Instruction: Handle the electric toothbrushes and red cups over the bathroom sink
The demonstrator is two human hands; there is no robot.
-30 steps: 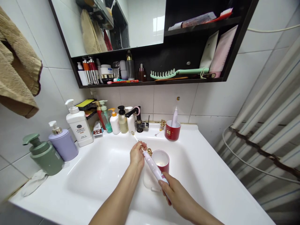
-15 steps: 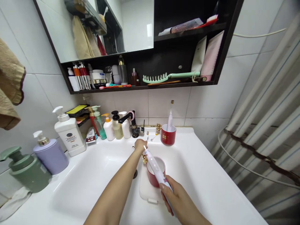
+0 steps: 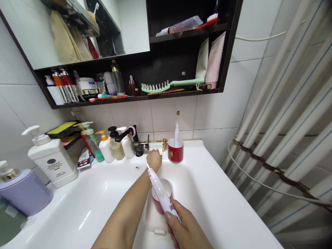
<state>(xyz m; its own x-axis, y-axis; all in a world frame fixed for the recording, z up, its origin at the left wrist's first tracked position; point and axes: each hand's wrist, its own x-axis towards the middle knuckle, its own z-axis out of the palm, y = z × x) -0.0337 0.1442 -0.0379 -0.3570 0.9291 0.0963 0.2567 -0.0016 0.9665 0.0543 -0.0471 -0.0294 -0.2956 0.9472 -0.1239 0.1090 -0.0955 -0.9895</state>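
In my right hand (image 3: 183,223) is a pale pink electric toothbrush handle (image 3: 158,186). It tilts up to the left, with a bare thin shaft at its top and no brush head on it. My left hand (image 3: 154,159) reaches to the sink's back ledge, left of a red cup (image 3: 175,151). Its fingers look curled and closed, but what lies in them is hidden. Another pale toothbrush handle (image 3: 176,135) stands upright in that cup. Below the held handle, a second red cup (image 3: 166,186) rests on a white lidded case (image 3: 155,221) inside the sink.
A black faucet (image 3: 137,141) stands left of my left hand. Pump bottles line the left ledge, among them a white one (image 3: 53,162) and a purple one (image 3: 26,193). A dark cabinet shelf (image 3: 103,100) overhangs the back. White pipes (image 3: 282,103) run along the right.
My left hand has come to where small brush heads lay on the ledge and now covers that spot. The view has shifted right. My right hand still holds the toothbrush handle.
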